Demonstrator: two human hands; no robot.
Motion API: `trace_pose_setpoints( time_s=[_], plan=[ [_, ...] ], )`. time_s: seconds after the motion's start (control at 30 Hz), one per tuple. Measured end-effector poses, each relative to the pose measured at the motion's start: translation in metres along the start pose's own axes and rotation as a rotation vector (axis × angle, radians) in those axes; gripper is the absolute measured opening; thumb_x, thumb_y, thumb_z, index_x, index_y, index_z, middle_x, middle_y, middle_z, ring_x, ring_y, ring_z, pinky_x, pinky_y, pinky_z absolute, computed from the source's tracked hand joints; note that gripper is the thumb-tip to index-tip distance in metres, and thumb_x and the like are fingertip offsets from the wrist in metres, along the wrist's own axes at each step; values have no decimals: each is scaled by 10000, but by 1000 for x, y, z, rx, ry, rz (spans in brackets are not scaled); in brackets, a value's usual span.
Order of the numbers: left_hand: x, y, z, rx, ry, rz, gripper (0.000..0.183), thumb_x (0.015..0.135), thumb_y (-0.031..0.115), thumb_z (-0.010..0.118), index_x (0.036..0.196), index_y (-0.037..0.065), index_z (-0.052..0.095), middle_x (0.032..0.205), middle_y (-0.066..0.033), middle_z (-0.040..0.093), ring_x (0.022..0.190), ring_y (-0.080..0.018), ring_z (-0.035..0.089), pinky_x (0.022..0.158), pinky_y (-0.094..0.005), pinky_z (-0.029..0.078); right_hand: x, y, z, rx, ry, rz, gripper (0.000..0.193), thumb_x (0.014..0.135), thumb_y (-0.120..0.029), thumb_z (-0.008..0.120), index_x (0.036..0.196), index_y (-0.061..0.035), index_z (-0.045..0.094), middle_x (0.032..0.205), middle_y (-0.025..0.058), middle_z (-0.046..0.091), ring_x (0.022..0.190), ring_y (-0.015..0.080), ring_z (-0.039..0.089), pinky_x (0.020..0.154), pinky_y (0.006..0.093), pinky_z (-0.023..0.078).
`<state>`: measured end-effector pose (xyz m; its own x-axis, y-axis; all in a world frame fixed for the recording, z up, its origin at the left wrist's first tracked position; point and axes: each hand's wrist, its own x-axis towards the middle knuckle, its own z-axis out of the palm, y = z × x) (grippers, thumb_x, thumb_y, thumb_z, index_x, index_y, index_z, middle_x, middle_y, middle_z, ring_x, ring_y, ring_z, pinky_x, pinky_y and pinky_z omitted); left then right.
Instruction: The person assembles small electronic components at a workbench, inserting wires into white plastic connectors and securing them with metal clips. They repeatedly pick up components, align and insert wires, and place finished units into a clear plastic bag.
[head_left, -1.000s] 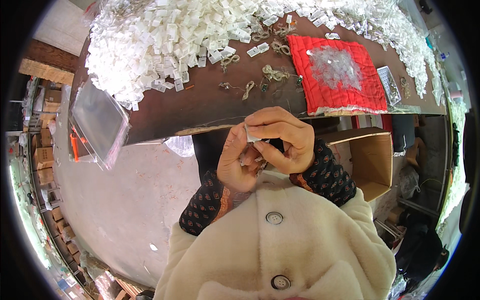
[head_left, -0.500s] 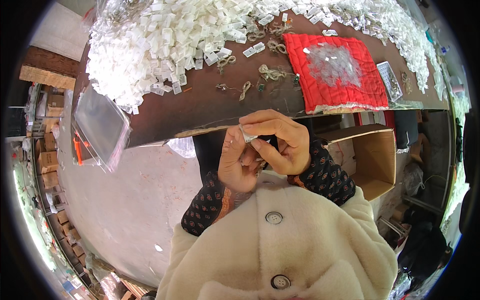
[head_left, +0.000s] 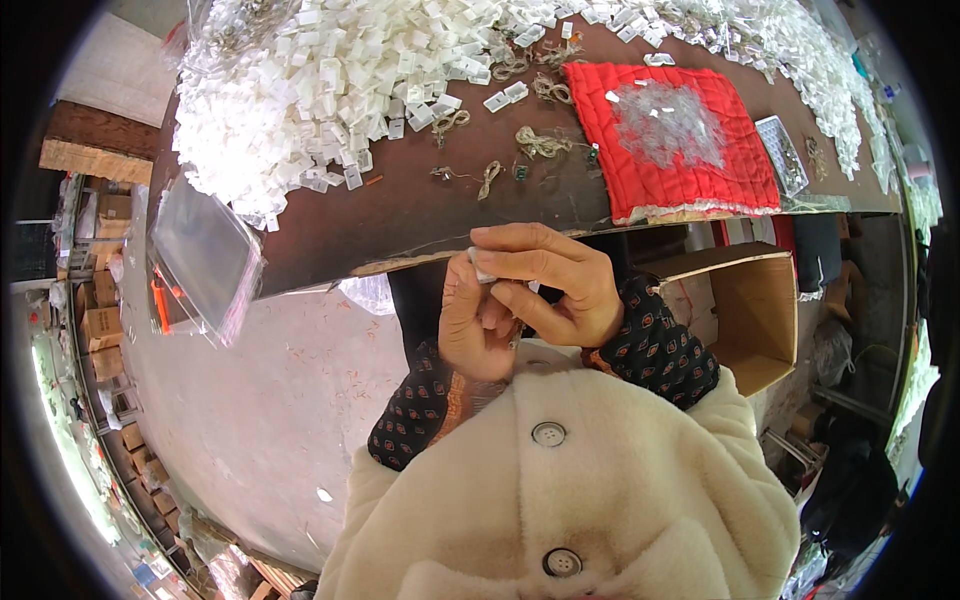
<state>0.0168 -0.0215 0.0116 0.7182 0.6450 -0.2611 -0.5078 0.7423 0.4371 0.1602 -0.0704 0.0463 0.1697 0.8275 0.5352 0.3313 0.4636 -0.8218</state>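
Note:
In front of my coat, near the table's front edge, both hands meet around a small white plastic case (head_left: pixel 481 268). My left hand (head_left: pixel 466 325) is closed, pinching the case from the left, its other fingers curled. From the right, my right hand (head_left: pixel 562 283) is closed on it as well, with fingertips over the top and the thumb below. Most of the case is hidden by fingers. A bit of thin wire (head_left: pixel 517 335) shows by the left palm; where it leads cannot be seen.
On the brown table (head_left: pixel 400 215) lie a large heap of white plastic cases (head_left: pixel 330 85), several coiled wire bundles (head_left: pixel 543 143), a red quilted cloth (head_left: pixel 625 185) with small clear pieces, and a parts tray (head_left: pixel 781 157). Clear plastic bags (head_left: pixel 205 255) hang at left; a cardboard box (head_left: pixel 765 320) stands below right.
My right fingers have slid slightly up and left over the white case, covering more of it. Both hands stay together at nearly the same spot.

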Motion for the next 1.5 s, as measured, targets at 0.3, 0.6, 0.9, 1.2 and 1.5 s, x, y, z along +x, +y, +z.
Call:
trace_pose_setpoints(
  time_s=[0.3, 0.6, 0.9, 1.2, 1.5],
  plan=[
    [7, -8, 10, 67, 100, -178, 195, 1005, 324, 538, 1019, 136, 584, 601, 70, 411, 478, -24, 299, 422, -191, 243, -28, 11, -22, 136, 89, 222, 213, 852, -12, 693, 1065, -24, 707, 1151, 196, 673, 1019, 248, 667, 884, 349, 507],
    [18, -15, 2, 23, 133, -152, 122, 956, 168, 616, 1009, 59, 626, 845, -64, 675, 503, -36, 364, 438, -179, 284, -24, 54, -114, -746, 388, 335, 165, 859, -36, 683, 1023, -32, 696, 927, 136, 668, 800, 242, 658, 698, 309, 519],
    [20, -14, -3, 2, 46, -119, 140, 955, 155, 621, 1066, 70, 611, 972, -124, 699, 519, -45, 391, 447, -176, 309, -16, 78, -122, -1006, 300, 305, 131, 878, -88, 672, 1002, -47, 664, 939, 132, 659, 775, 326, 650, 690, 374, 534],
    [16, -13, 7, 23, -62, -102, 215, 940, 152, 635, 1134, 69, 590, 1040, -132, 690, 551, -56, 447, 474, -207, 343, -18, 0, -59, -102, 257, 419, 99, 904, 29, 613, 996, 4, 640, 897, 96, 664, 760, 153, 661, 707, 263, 523],
    [6, -7, 12, 49, -54, -14, 198, 949, 133, 628, 1138, 81, 603, 822, -7, 606, 575, -50, 467, 511, -212, 369, -10, -11, -14, -220, 151, 199, 91, 920, 22, 595, 992, -9, 641, 1046, 156, 718, 884, 216, 714, 785, 294, 551]
  ],
)
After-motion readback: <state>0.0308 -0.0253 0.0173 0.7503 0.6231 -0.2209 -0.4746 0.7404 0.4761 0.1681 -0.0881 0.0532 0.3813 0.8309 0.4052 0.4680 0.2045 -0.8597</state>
